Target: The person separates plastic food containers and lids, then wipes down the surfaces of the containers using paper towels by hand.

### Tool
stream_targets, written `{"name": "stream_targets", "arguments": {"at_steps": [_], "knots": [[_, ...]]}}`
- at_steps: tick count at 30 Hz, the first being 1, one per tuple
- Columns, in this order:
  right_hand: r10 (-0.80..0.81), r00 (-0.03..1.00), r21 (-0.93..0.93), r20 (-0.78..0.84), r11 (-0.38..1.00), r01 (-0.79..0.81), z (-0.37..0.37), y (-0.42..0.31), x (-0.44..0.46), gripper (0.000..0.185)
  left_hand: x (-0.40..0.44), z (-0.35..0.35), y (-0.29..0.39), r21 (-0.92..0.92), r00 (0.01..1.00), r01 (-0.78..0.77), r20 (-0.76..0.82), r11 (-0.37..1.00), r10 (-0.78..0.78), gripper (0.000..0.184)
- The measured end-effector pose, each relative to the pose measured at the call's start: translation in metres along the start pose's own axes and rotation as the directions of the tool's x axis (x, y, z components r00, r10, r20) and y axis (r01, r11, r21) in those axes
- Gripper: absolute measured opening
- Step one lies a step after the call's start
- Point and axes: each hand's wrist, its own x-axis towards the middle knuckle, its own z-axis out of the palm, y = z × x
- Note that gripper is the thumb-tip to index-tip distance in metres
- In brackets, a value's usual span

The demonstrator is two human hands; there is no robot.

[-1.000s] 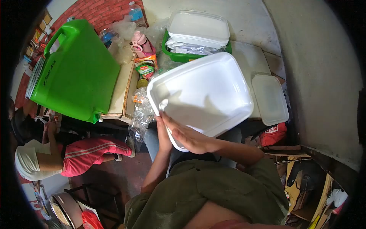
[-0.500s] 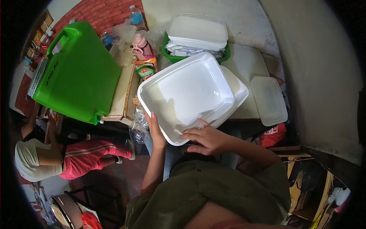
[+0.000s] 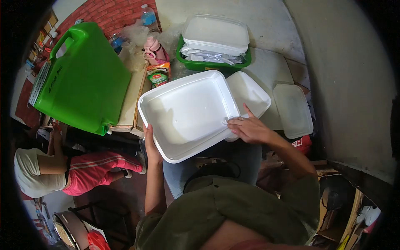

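Note:
A large white plastic tub (image 3: 189, 112) is tilted over my lap, its hollow side facing me. My left hand (image 3: 152, 146) grips the tub's left rim, the thumb along the edge and the other fingers hidden behind it. At the tub's lower right corner, my right hand (image 3: 250, 128) presses a small white wad (image 3: 228, 120), cloth or tissue, against the rim; its index finger sticks up. Behind the tub to the right lies a second white tub (image 3: 250, 93), partly covered.
A green basin (image 3: 200, 65) at the back holds plastic packets and white lids (image 3: 215, 33). A translucent lid (image 3: 293, 110) lies at right. A large green jug (image 3: 81, 81), a pink bottle (image 3: 154, 51) and food packets (image 3: 158, 75) stand left. Another person (image 3: 43, 173) is at far left.
My right hand has moved right with the white wad, from inside the tub's lower part to its right corner. The tub has shifted left and down, uncovering more of the second tub.

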Motion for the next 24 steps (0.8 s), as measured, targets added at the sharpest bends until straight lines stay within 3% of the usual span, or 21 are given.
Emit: {"name": "stream_targets", "arguments": {"at_steps": [3,5,7,10,12,24], "knots": [[-0.102,0.993,-0.053,-0.051,0.994,0.099,-0.009,0.013,0.008,0.037,0.005,-0.010,-0.004,-0.008,1.000,0.031,-0.002,1.000,-0.031,0.061],[-0.216,0.974,-0.228,-0.071,0.954,0.194,-0.019,0.018,0.014,0.037,0.004,-0.003,0.001,0.009,1.000,0.012,-0.017,1.000,-0.012,0.061],[-0.190,0.981,-0.243,-0.036,0.954,0.176,-0.032,0.017,0.022,0.038,0.002,0.000,0.005,0.022,1.000,0.000,-0.027,1.000,0.000,0.060],[-0.206,0.974,-0.557,-0.093,0.822,0.121,-0.051,0.024,0.035,0.043,-0.003,0.001,0.008,0.014,0.995,0.095,0.024,0.995,-0.095,0.059],[-0.208,0.975,-0.570,-0.076,0.812,0.128,-0.074,0.033,0.038,0.044,-0.010,0.009,0.009,-0.010,0.975,0.220,0.027,0.976,-0.219,0.058],[-0.370,0.929,-0.550,0.011,0.774,0.314,-0.093,0.045,0.063,0.054,-0.001,0.031,0.018,0.033,0.940,0.319,0.118,0.947,-0.320,0.054]]}}
